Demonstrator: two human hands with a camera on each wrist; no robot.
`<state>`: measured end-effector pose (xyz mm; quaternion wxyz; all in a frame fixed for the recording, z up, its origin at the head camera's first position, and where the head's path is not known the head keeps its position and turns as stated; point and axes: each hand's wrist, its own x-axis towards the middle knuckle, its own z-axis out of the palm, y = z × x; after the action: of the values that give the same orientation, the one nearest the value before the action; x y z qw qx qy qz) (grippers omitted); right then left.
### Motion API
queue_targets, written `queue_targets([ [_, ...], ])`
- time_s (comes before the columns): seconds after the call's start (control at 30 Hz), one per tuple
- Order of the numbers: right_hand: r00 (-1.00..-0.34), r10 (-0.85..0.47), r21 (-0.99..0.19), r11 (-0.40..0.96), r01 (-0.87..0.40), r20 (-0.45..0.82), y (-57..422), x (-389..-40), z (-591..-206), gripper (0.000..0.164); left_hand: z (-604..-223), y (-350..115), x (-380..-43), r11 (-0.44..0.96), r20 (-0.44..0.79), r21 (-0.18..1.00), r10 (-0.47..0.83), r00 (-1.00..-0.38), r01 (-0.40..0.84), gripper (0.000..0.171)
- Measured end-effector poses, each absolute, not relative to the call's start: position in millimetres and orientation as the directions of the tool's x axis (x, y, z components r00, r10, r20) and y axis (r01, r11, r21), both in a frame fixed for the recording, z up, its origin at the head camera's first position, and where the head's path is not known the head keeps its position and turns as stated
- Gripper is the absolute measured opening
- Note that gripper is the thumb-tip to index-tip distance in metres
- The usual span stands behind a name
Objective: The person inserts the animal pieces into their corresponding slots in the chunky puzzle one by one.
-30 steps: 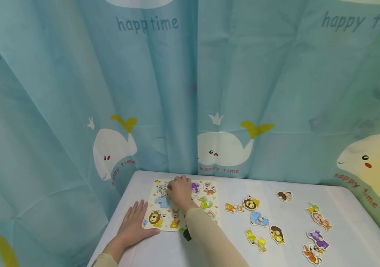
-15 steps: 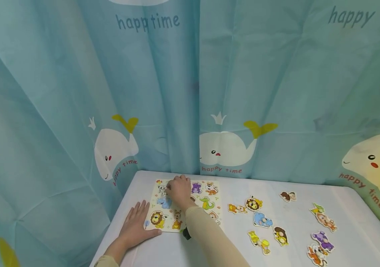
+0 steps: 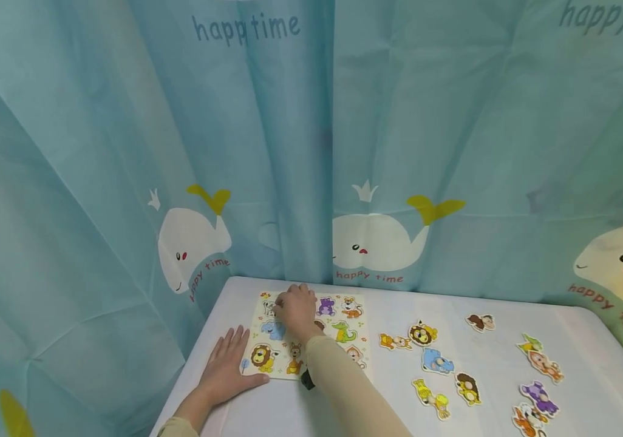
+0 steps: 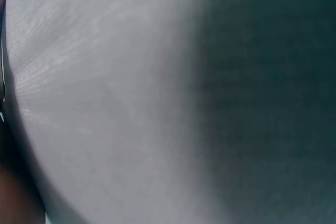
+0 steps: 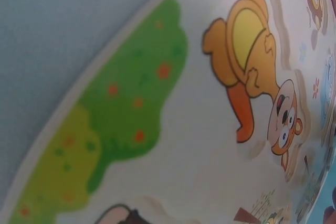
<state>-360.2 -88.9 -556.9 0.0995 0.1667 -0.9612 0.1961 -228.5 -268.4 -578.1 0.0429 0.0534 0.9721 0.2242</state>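
A cream animal puzzle board [image 3: 257, 318] lies on the white table. My left hand [image 3: 226, 367] lies flat along its left side, fingers spread, with the thumb at the near left corner. At the far left part of the board, my right hand [image 3: 296, 312] has its fingers curled and pinches a black-and-white animal puzzle piece [image 3: 269, 308] over its matching picture. The hand hides much of that piece. In the right wrist view the board [image 5: 194, 182] shows close up, with a kangaroo picture [image 5: 247, 40] in a recess. The left wrist view shows mainly blurred pale surface.
Right of the board lie loose pieces: a kangaroo [image 3: 395, 342], lion [image 3: 423, 333], elephant [image 3: 437, 362], giraffe [image 3: 430, 399] and hedgehog [image 3: 468, 389]. Farther right are a brown piece [image 3: 480, 322], a purple hippo [image 3: 540, 399] and a tiger [image 3: 529, 420]. A blue curtain [image 3: 453, 121] hangs behind.
The head view has turned slightly left, so the table and pieces sit farther right in it. Both hands stay in almost the same places on and beside the board.
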Motion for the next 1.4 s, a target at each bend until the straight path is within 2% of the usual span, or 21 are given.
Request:
queue_targets([
  [0.37,-0.938,-0.244,-0.373,0.869,-0.325,0.247,-90.5,-359.1,-554.1,0.014,-576.9,-264.4,-228.3,0.890,-0.076,0.449,0.129,-0.989,0.082,0.125],
  [0.8,-0.924,-0.230,-0.363,0.869,-0.337,0.307,-89.9,-358.4,-558.5,0.012,-574.4,-260.1,-224.5,0.881,-0.054,0.466,0.125,-0.991,0.086,0.124],
  [1.17,-0.936,-0.242,-0.351,0.878,-0.324,0.257,-91.2,-360.2,-557.9,0.013,-583.2,-264.3,-224.8,0.882,-0.019,0.460,0.121,-0.993,0.098,0.125],
  [1.4,-0.921,-0.250,-0.406,0.840,-0.361,0.300,-91.0,-360.4,-557.8,0.015,-575.9,-266.5,-225.3,0.887,-0.030,0.453,0.118,-0.993,0.092,0.124],
])
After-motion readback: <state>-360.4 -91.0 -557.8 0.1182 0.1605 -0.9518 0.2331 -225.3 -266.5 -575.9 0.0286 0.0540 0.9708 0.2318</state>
